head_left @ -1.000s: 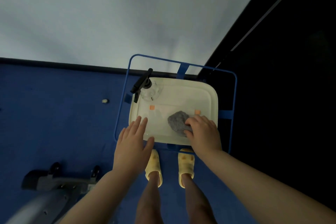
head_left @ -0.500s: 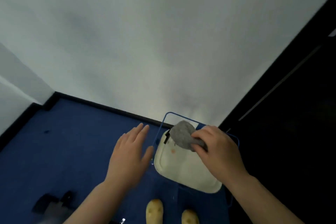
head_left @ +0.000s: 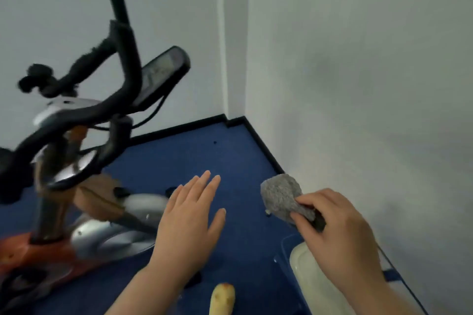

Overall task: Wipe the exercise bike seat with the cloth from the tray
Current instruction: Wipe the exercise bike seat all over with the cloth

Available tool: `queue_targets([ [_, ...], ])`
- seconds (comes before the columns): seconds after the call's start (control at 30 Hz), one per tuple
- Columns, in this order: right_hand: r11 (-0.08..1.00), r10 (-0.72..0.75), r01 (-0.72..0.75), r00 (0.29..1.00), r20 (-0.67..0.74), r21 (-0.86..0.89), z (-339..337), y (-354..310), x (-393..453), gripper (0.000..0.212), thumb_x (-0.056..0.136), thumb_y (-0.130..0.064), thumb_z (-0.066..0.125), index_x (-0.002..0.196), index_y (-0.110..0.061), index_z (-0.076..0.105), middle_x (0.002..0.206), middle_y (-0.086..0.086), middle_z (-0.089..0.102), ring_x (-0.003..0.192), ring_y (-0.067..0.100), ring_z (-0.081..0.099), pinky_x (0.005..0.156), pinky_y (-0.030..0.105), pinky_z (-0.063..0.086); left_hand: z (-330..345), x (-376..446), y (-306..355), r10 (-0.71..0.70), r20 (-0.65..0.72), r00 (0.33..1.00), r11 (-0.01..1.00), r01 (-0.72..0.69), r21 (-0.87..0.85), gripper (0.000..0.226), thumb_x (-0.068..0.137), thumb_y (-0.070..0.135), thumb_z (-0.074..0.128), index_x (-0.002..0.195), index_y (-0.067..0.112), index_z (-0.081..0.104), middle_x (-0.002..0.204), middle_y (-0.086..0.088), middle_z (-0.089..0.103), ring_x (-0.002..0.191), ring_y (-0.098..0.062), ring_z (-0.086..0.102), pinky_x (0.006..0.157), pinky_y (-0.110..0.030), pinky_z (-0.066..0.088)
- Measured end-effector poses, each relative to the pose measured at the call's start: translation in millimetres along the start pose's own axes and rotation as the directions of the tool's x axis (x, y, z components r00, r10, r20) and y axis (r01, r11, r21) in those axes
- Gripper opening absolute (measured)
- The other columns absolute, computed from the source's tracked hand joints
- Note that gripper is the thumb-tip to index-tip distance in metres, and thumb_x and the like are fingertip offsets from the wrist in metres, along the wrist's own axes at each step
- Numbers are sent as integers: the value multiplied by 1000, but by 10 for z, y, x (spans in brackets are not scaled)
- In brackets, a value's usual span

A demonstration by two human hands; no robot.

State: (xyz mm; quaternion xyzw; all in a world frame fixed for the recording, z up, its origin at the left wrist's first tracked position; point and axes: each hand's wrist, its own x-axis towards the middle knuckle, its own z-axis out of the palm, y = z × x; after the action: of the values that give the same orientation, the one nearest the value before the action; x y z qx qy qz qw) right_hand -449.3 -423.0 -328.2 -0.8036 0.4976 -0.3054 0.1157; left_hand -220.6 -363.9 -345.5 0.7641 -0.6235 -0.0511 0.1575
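My right hand (head_left: 337, 235) is shut on a crumpled grey cloth (head_left: 280, 195), held in the air above the near corner of the white tray (head_left: 309, 279). My left hand (head_left: 190, 222) hovers open, fingers spread, with nothing in it. The exercise bike (head_left: 84, 140) fills the left side: black handlebars, a tilted display console (head_left: 163, 71), silver and orange frame. Its seat is not in view.
The white tray sits on a blue wire stand (head_left: 394, 275) against the white wall at the right. Blue carpet (head_left: 225, 156) stretches to the room corner. A yellow slipper (head_left: 222, 299) shows at the bottom edge.
The right hand lifted the cloth off the tray. My view swung up and left, so the bike came into sight and the tray slid to the lower right.
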Motion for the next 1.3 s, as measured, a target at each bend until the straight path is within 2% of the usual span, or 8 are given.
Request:
queue_targets([
  [0.07,993,-99,96,994,46,64,179,-297,21,25,69,-14,79,90,-19,67,84,-10,60,74,11,58,61,17,45,-163,-360,-288,-131,-44,990,991,131,9,63,87,52,28,146,30,23,155,9,20,142,-11,19,116,-30,12],
  [0.17,958,-261,242,957,124,151,457,-809,1,25,69,-16,80,89,-21,67,83,-12,59,72,9,57,59,13,43,-467,-932,-659,-325,-134,936,944,330,16,59,89,44,46,144,27,31,152,7,29,140,-13,27,115,-32,17],
  [0.27,900,-412,364,890,195,239,714,-1340,-75,26,69,-17,81,90,-22,66,83,-15,58,73,8,57,57,19,48,-752,-1497,-960,-485,-215,848,868,496,-2,58,90,43,49,143,28,32,152,10,29,140,-13,24,115,-30,13],
  [0.47,777,-618,529,746,250,342,1146,-2433,-398,23,73,-24,77,93,-27,65,87,-18,57,79,3,55,61,14,44,-1143,-2500,-1527,-682,-325,655,711,698,-86,56,90,44,48,142,31,34,151,12,30,140,-14,25,115,-32,16],
  [0.7,703,-702,578,655,279,414,1677,-3694,-918,24,73,-22,77,93,-26,67,90,-18,60,85,-3,48,64,1,31,-1561,-3408,-2356,-743,-367,560,629,772,-96,52,92,44,46,141,31,35,150,13,31,139,-12,26,114,-30,17],
  [0.83,670,-736,616,623,264,414,2007,-4349,-1160,23,72,-22,77,93,-26,67,88,-15,63,83,4,57,67,4,32,-1792,-3763,-2930,-755,-368,543,613,784,-101,51,90,45,43,139,31,40,149,13,34,137,-12,29,113,-31,18],
  [1.0,672,-730,583,627,273,457,2293,-4930,-1295,20,77,-21,73,95,-23,66,92,-12,63,87,7,58,71,22,50,-1987,-3955,-3484,-753,-331,569,628,772,-101,51,92,42,46,141,32,36,151,14,29,139,-10,24,115,-30,15],
  [1.3,689,-721,581,610,329,433,2925,-5578,-1042,21,76,-22,74,95,-25,66,92,-13,62,88,6,58,72,19,49,-2125,-3803,-4319,-793,-294,533,593,787,-173,52,92,46,41,142,38,28,153,19,20,140,-7,16,115,-27,12],
])
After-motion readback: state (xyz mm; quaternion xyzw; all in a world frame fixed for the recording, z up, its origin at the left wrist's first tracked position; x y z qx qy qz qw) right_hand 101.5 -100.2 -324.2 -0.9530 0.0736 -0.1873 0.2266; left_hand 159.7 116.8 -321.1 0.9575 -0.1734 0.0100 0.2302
